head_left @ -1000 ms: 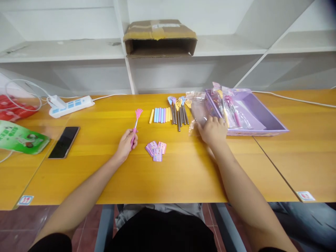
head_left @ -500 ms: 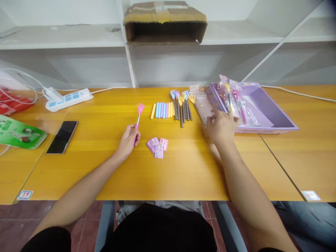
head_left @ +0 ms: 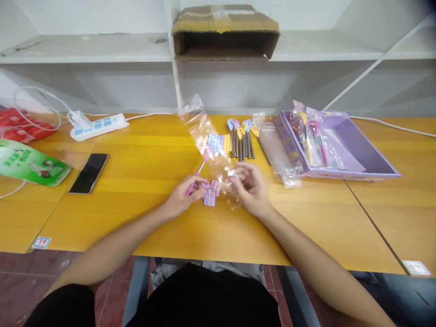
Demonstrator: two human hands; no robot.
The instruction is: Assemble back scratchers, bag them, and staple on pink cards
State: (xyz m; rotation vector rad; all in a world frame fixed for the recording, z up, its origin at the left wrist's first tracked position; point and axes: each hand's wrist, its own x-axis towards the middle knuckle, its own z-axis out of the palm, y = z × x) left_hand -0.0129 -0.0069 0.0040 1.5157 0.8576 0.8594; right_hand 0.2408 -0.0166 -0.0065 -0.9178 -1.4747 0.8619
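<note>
White shelves (head_left: 122,47) backed the yellow table (head_left: 153,154). My left hand (head_left: 186,194) pinched a pink scratcher (head_left: 198,172) tipped toward one o'clock; my right hand (head_left: 250,187) pinched a clear bag (head_left: 197,125) slanting to eleven across pastel sticks (head_left: 225,143). Cards (head_left: 210,197) lay between, their print too small. Outward: a green packet (head_left: 32,163) at nine, lettering illegible; a sticker (head_left: 42,242) at eight, digits blurred; a purple tray (head_left: 354,175) at two.

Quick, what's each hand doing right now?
Left hand: closed, holding the pink scratcher.
Right hand: closed, pinching the clear bag between thumb and fingers.
</note>
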